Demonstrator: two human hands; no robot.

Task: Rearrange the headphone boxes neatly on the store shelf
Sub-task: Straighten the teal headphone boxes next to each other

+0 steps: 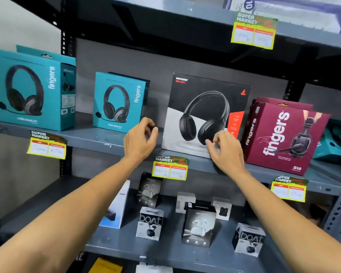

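Both bare arms reach up. The left hand (140,137) hovers with fingers loosely curled, holding nothing, just left of the black headphone box (205,115); the right hand (225,149) spreads half-open fingers against its lower front. The box stands upright on the grey shelf (98,137), between a teal box (119,102) and a maroon box (283,134).

Four headphone boxes stand upright along the grey shelf (91,137). At 9 o'clock, a large teal box (31,89); right of it, well apart, a smaller teal box (119,102). Centre, a black-and-white box (203,115). At 3 o'clock, just beside it, a maroon box (283,136), turned corner-forward.
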